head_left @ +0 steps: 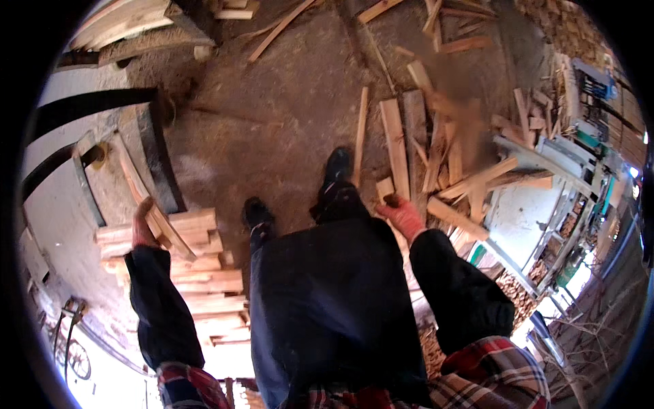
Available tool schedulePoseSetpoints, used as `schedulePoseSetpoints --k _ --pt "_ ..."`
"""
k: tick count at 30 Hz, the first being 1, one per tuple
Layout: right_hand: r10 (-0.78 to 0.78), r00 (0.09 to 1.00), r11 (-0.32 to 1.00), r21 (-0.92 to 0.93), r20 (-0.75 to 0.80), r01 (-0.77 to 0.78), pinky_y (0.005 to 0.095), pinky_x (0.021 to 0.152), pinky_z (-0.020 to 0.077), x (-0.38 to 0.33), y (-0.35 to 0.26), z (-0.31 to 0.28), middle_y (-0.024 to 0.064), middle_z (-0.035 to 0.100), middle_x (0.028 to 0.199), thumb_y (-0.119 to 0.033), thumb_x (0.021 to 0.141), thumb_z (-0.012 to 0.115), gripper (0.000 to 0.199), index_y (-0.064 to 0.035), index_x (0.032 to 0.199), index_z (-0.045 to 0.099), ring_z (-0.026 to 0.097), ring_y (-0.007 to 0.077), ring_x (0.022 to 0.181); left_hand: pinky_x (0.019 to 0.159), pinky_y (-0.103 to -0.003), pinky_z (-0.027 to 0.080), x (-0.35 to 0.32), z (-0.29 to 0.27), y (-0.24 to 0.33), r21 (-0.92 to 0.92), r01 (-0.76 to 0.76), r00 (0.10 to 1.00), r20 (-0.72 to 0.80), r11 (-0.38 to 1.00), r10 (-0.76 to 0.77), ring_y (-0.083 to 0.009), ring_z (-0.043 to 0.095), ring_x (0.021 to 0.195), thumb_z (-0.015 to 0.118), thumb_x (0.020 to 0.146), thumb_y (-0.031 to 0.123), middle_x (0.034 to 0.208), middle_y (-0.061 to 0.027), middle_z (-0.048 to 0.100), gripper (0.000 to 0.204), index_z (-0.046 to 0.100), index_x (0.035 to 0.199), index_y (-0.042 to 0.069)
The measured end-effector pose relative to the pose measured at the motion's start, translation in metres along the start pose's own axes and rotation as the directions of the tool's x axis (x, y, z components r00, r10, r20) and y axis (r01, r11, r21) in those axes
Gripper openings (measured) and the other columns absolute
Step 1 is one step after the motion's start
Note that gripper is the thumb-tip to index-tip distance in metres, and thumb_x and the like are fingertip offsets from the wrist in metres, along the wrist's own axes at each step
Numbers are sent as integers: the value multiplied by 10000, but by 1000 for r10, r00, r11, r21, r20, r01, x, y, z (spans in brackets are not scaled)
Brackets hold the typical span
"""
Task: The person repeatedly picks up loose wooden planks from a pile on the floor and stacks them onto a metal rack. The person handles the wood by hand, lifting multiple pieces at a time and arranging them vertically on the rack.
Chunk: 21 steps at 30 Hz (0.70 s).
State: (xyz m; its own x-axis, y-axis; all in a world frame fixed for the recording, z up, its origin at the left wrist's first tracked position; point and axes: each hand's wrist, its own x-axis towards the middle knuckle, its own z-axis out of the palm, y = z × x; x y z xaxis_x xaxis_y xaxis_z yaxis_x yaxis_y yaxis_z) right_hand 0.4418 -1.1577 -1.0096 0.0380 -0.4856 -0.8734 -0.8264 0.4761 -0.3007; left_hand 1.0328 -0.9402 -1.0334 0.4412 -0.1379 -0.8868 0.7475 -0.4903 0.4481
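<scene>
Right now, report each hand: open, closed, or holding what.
Left hand: closed around a long wooden slat, above the stack of boards.
Right hand: closed on a small wood offcut.

Packages: none in view.
Labels: none can be made out.
Signs: none.
Screens: none.

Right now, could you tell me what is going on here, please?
A person stands on a dirt floor strewn with wood offcuts. The left hand grips a long wooden slat above a stack of cut boards. The right hand, in a reddish glove, holds a short wood block. A metal-framed machine stands to the right.
</scene>
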Motion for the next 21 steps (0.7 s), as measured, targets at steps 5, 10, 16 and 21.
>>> schedulePoseSetpoints --k 5,10,16,21 --pt "83 996 988 -130 27 -79 358 937 463 9 -19 18 247 610 1219 -431 785 713 730 75 1276 522 590 312 1131 710 -324 544 -218 17 -7 -82 57 996 79 995 -50 -217 629 805 609 863 414 891 -129 631 507 545 1138 -7" --pt "117 991 991 -71 65 -113 384 958 451 45 -35 30 253 584 1264 -445 801 690 781 90 1326 472 577 350 1145 862 -360 530 -276 -8 -42 -236 -140 972 -217 962 88 -262 613 935 598 861 446 956 -167 627 657 472 1238 -77" --pt "212 976 977 -12 -49 -213 420 1009 435 173 -23 45 254 502 1364 -443 846 641 720 60 1332 469 527 383 1220 1112 -467 291 -108 -64 -43 -77 -70 909 -416 995 31 -368 333 1353 695 838 468 1503 -181 264 916 204 1498 67" --pt "137 957 955 -222 -255 -196 451 947 457 270 -12 41 274 603 1180 -466 806 677 626 36 1166 574 553 401 1156 988 -426 387 -125 -35 -58 279 -23 879 -453 960 152 -292 480 1194 617 901 394 1358 -120 476 710 304 1477 124"
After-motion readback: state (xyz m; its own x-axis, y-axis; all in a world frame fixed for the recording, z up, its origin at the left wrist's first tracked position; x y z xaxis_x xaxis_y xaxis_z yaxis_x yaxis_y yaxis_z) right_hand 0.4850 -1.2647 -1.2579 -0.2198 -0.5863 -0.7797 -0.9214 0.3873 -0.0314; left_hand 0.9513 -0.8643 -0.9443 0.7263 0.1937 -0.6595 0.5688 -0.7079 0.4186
